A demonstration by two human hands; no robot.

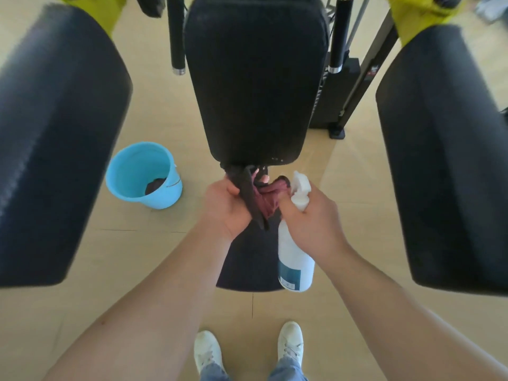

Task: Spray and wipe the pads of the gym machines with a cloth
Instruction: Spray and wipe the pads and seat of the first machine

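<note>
Cloth (258, 199): dark maroon, bunched between both hands; just under the back pad's (255, 78) lower edge, above the seat pad (247, 259)
Left hand (225, 207): fingers curled round the cloth's darker end
Right hand (313, 215): wrapped round the spray bottle (295, 259) neck; bottle hangs at the seat pad's right edge
Room: left side pad (55, 147) and right side pad (445, 160) flank the centre; strips of floor (154, 243) between
Bucket (143, 174): blue, in the left strip
</note>
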